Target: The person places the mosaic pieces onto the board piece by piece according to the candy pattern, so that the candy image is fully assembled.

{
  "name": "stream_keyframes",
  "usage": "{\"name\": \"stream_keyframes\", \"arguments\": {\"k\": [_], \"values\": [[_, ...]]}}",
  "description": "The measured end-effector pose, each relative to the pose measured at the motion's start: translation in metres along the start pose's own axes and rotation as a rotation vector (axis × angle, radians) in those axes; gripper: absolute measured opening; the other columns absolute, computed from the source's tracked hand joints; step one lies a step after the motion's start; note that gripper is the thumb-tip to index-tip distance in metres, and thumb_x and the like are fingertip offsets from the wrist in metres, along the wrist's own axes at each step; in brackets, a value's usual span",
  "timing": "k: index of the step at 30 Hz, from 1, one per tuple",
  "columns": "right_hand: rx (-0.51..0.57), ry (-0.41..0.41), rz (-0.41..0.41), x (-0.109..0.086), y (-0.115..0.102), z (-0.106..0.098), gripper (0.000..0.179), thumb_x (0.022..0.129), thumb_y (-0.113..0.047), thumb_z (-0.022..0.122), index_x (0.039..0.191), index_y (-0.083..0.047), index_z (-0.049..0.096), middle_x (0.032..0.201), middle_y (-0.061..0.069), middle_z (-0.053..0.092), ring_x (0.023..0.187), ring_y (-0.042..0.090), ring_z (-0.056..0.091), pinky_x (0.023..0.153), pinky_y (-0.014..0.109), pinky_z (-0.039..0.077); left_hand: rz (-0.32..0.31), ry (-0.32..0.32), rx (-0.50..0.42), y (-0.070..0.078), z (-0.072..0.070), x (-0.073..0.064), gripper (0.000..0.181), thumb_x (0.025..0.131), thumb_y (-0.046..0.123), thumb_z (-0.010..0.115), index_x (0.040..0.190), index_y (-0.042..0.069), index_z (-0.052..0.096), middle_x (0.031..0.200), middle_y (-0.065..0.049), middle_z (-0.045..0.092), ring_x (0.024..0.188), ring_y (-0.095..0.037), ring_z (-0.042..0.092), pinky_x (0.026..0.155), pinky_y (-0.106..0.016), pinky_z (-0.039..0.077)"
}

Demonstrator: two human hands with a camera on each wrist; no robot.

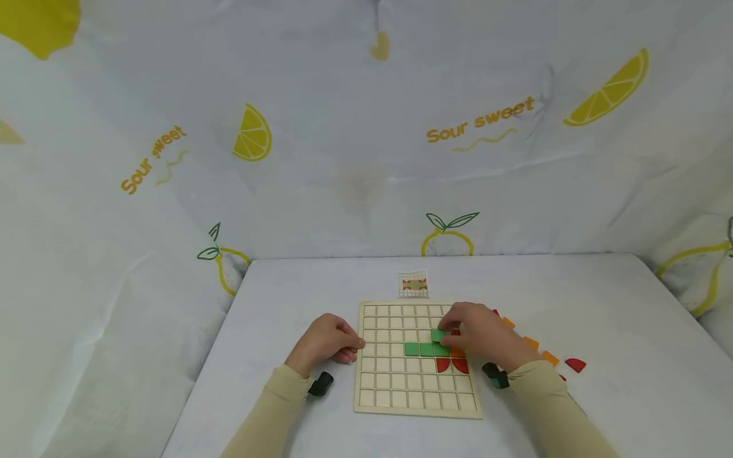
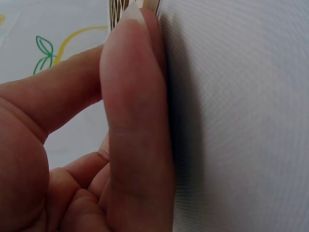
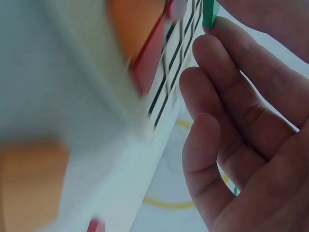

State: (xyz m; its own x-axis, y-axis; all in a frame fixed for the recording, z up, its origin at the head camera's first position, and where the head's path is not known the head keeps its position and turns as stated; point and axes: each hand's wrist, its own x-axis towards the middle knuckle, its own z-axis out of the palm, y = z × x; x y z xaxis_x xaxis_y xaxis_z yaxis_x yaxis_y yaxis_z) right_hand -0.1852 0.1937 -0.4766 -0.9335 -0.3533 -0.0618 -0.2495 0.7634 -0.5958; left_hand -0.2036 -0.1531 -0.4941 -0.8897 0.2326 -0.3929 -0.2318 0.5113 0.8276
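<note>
A pale wooden grid board (image 1: 391, 381) lies flat on the white table. My left hand (image 1: 328, 340) pinches its left edge between thumb and finger; the left wrist view shows the fingertips at the board's rim (image 2: 150, 5). Over the board's right half, my right hand (image 1: 481, 334) holds a green square tile (image 1: 438, 335) by its fingertips, and the tile's edge (image 3: 208, 14) shows in the right wrist view. Just below it, a row of green tiles (image 1: 419, 349) sits in the grid, beside an orange tile (image 1: 457, 352) partly under the hand. Red quarter-round tiles (image 1: 460, 365) lie one row lower.
A small printed pattern card (image 1: 413, 284) lies behind the board. Right of the right hand are loose orange tiles (image 1: 550, 358) and a red quarter-round tile (image 1: 575, 364). Dark wrist devices (image 1: 321, 384) are at both wrists. A lemon-print cloth (image 1: 343, 127) hangs behind the table.
</note>
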Motion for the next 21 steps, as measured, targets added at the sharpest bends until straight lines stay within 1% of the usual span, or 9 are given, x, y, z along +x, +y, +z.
{"name": "stream_keyframes", "arguments": {"k": [3,6,12,14,21], "values": [[-0.025,0.000,-0.039,0.007,-0.012,0.012,0.014,0.090,-0.025,0.089,0.102,-0.022,0.081,0.092,-0.014,0.067,0.088,0.010,0.061,0.080,0.028,0.056,-0.001,0.005,0.006,0.000,0.000,0.000,0.019,0.090,0.016,0.088,0.090,0.004,0.073,0.074,-0.007,0.077,0.058,-0.009,0.070,0.058,-0.022,0.062],[-0.027,0.002,-0.052,0.013,-0.023,0.022,0.014,0.090,-0.025,0.089,0.102,-0.023,0.082,0.091,-0.014,0.067,0.087,0.010,0.060,0.080,0.028,0.055,-0.004,0.011,0.011,0.000,0.000,-0.001,0.019,0.090,0.016,0.088,0.090,0.004,0.073,0.074,-0.007,0.077,0.058,-0.009,0.070,0.058,-0.022,0.061],[-0.045,0.016,-0.074,0.018,-0.043,0.035,0.016,0.089,-0.024,0.090,0.102,-0.023,0.081,0.098,-0.012,0.070,0.092,0.009,0.062,0.088,0.035,0.058,-0.005,0.016,0.010,0.000,0.000,-0.002,0.019,0.089,0.016,0.089,0.090,0.005,0.073,0.075,-0.007,0.077,0.059,-0.009,0.070,0.058,-0.022,0.061],[-0.069,0.017,-0.077,0.019,-0.048,0.039,0.015,0.089,-0.025,0.091,0.100,-0.024,0.081,0.098,-0.014,0.069,0.093,0.007,0.062,0.089,0.035,0.058,-0.005,0.013,0.006,0.000,0.000,-0.002,0.019,0.089,0.016,0.089,0.089,0.005,0.073,0.074,-0.007,0.077,0.059,-0.009,0.070,0.058,-0.022,0.061],[-0.143,0.028,-0.089,0.023,-0.055,0.048,0.014,0.087,-0.026,0.092,0.097,-0.023,0.082,0.091,-0.016,0.066,0.087,0.004,0.057,0.083,0.031,0.057,-0.015,0.011,0.006,0.001,0.000,-0.001,0.019,0.088,0.017,0.089,0.088,0.006,0.074,0.075,-0.007,0.078,0.058,-0.010,0.070,0.057,-0.023,0.062]]}}
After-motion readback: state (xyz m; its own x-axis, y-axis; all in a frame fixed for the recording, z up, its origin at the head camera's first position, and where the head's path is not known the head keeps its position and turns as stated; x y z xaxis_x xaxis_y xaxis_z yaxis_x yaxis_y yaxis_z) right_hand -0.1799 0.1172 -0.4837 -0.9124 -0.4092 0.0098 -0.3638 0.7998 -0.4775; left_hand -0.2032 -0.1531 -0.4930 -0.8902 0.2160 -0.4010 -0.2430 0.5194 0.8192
